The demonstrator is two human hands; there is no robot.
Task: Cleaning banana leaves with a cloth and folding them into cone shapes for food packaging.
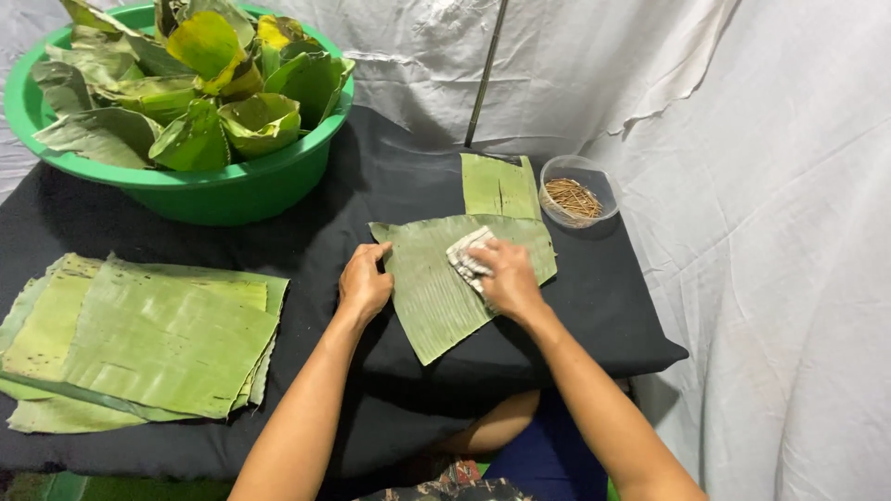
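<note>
A cut green banana leaf (pixel 436 297) lies flat on the black cloth-covered table (pixel 594 306) in front of me. My left hand (pixel 364 281) presses on the leaf's left edge, fingers curled. My right hand (pixel 506 275) rests on the leaf's upper right part and holds a crumpled grey-white cloth (pixel 465 255) against it. A smaller leaf piece (pixel 499 186) lies just behind the big leaf, partly under it.
A green plastic basin (pixel 213 186) full of folded leaf cups stands at the back left. A stack of flat leaf sheets (pixel 139 339) lies at the left. A small clear bowl of thin wooden sticks (pixel 577 191) sits at the back right. White fabric hangs behind and right.
</note>
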